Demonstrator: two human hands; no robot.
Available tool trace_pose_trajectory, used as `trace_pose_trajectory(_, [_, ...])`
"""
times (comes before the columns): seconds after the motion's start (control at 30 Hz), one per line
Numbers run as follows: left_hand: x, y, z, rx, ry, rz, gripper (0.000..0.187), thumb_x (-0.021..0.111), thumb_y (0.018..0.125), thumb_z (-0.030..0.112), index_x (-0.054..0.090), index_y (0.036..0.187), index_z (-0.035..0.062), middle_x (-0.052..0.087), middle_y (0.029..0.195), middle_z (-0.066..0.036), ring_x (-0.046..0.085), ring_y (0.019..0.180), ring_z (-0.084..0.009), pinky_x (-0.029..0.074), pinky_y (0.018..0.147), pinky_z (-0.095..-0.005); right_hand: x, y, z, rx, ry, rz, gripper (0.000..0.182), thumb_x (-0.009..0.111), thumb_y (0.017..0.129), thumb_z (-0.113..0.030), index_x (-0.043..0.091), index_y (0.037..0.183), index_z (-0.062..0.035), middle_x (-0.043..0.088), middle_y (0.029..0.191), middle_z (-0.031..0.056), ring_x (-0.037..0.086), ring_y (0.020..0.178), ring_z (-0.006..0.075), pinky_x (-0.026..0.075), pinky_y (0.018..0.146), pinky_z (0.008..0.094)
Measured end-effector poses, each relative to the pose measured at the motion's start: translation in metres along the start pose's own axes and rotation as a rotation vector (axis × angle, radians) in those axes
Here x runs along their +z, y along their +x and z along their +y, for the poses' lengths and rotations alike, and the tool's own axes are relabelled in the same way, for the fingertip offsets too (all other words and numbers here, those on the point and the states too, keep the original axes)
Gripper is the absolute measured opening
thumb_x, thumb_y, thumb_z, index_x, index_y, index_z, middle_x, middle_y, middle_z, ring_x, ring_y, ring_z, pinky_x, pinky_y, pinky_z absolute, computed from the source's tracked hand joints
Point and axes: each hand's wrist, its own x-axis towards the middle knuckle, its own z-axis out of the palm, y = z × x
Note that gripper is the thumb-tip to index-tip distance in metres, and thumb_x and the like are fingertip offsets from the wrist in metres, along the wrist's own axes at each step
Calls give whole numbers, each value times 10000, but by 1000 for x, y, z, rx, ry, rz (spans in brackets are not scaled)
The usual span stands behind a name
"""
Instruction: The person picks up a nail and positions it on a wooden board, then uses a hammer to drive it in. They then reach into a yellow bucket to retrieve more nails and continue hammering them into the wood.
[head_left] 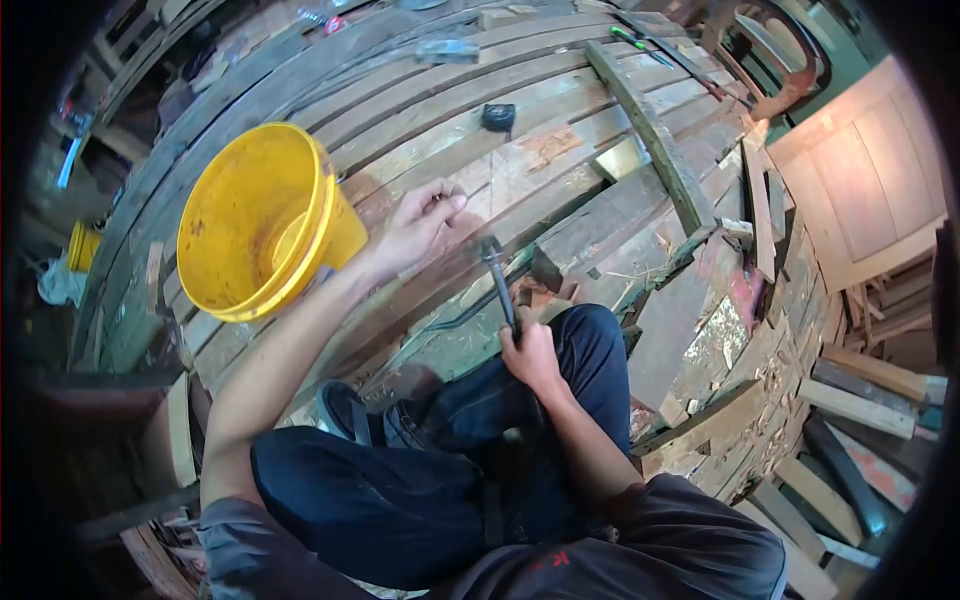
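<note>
My right hand (532,357) is wrapped round the handle of a hammer (500,280), whose dark head points up and away from me. My left hand (425,222) hovers over or rests on the wooden planks, fingers curled and pinched together. Whatever is between those fingers, if anything, is too small to make out. Close beside my left forearm stands a yellow bucket (345,225), tilted in this view, with dirt stains inside and nothing large in it. A small black bundle (498,117) lies on the planks beyond my left hand.
A long wooden batten (650,140) lies across the planks. Past it are a green-handled tool (628,38) and a bow-shaped saw (790,75). A panelled wooden door (865,170) leans at right. Timber offcuts (860,400) pile up below it. Gaps and shavings break the plank surface.
</note>
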Motion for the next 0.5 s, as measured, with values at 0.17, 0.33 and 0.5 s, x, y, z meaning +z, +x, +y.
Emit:
trace_pose_trajectory(0.17, [31, -15, 68, 2, -103, -72, 176, 562, 1002, 229, 601, 983, 58, 589, 820, 21, 473, 747, -50, 387, 678, -226, 8, 1, 18, 25, -31, 28, 243, 636, 848, -129, 535, 998, 34, 581, 667, 284, 638, 687, 467, 488, 598, 525])
trace_pose_trajectory(0.33, [45, -26, 93, -9, -178, -145, 137, 609, 994, 152, 595, 1039, 23, 591, 894, 20, 530, 837, -39, 442, 774, -217, -5, 3, 10, 29, -176, 0, 384, 660, 817, -228, 581, 1099, 20, 637, 711, 269, 661, 713, 451, 533, 671, 533])
trace_pose_trajectory(0.5, [52, -30, 94, 23, -242, -133, 127, 610, 992, 115, 575, 1066, 17, 579, 971, 11, 517, 907, -35, 428, 818, -210, -15, 3, 6, 38, -235, -57, 450, 676, 810, -274, 598, 1151, 9, 673, 771, 261, 682, 755, 432, 550, 706, 517])
